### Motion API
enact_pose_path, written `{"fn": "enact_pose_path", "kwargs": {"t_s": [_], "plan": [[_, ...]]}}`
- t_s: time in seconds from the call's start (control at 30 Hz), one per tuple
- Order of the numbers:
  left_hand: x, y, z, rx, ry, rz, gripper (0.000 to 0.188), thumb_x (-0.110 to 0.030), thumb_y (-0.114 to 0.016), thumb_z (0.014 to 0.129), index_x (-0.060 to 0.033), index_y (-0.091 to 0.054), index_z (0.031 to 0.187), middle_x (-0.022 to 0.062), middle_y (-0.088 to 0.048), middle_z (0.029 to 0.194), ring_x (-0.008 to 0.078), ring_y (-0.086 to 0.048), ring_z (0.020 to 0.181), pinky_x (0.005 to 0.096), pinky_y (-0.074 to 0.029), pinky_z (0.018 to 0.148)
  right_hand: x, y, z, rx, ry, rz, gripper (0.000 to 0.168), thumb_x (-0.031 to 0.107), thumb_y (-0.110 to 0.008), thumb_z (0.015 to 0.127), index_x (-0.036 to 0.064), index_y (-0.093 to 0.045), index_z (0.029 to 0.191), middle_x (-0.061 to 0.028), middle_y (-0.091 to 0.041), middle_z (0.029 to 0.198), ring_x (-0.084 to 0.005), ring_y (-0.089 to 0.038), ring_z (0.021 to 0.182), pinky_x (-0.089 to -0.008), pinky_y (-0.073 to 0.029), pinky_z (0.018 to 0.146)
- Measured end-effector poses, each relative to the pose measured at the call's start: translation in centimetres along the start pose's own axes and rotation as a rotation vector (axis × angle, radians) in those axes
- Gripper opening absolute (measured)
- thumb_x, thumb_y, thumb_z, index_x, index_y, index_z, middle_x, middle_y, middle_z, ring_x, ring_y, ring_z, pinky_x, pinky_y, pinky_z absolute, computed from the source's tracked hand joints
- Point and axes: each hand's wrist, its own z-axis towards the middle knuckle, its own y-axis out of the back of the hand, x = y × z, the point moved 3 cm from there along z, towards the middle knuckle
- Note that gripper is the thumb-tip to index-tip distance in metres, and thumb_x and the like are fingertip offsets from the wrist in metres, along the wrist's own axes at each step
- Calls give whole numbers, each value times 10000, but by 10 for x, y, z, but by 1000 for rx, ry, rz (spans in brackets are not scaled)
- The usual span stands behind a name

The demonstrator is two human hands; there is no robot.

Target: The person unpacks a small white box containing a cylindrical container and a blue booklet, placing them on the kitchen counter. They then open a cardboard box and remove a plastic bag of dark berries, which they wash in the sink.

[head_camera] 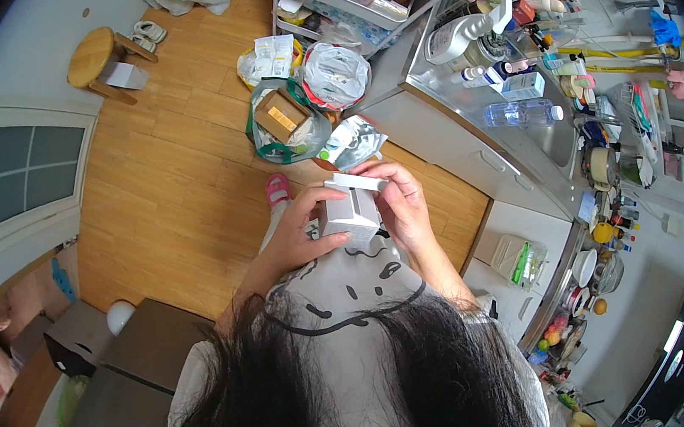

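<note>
A small white cardboard box (pixel 350 217) is between my two hands, in front of my chest. My left hand (pixel 304 221) grips its body from the left, thumb on the near side and fingers over the upper edge. At the box's far end my right hand (pixel 401 196) pinches a white flap or lid (pixel 358 181) between thumb and fingers. The flap stands up from the box, and a dark gap shows beneath it. What lies inside cannot be seen.
Beyond my hands, a green-trimmed bag (pixel 273 148) holding a brown box, a white-lined bin bag (pixel 336 76) and a silver pouch (pixel 354 141) are on the wood floor. A cluttered steel counter (pixel 452 94) runs along the right. A wooden stool (pixel 92 57) stands upper left.
</note>
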Motion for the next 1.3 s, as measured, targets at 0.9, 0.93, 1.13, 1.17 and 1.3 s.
{"fn": "enact_pose_path", "kwargs": {"t_s": [0.9,0.93,1.13,1.17,1.3], "plan": [[17,-25,17,34,67,-58,729,-86,-678,722,-123,-235,1300,90,-377,1242,192,-422,1130,333,-441,844,-8,22,0,-57,-217,-321,73,36,-602,802,33,-612,874,-14,-606,856,-55,-535,774,-193,-430,634],[9,-27,15,32,119,-117,746,-91,-701,703,-126,-248,1294,86,-374,1241,193,-432,1120,335,-454,829,-10,24,-1,-81,-254,-269,78,43,-601,807,29,-608,883,-11,-607,854,-52,-536,765,-192,-430,622],[32,-17,11,-34,143,-99,811,-88,-756,635,-144,-272,1283,72,-348,1236,209,-506,1020,316,-493,768,-6,21,2,33,-311,-198,171,66,-562,846,31,-565,1013,-14,-591,945,-69,-536,850,-222,-435,727],[36,-15,10,-52,132,-103,807,-82,-750,638,-145,-271,1283,71,-345,1234,210,-517,1002,311,-493,765,-2,19,3,58,-331,-171,184,66,-548,854,40,-559,1037,-12,-586,959,-70,-531,865,-228,-428,758],[37,-12,13,-60,170,-95,808,-65,-728,653,-147,-247,1297,66,-342,1228,207,-490,1032,311,-470,807,1,15,4,51,-337,-194,220,70,-535,861,42,-535,1080,-17,-571,991,-75,-528,895,-238,-429,776]]}}
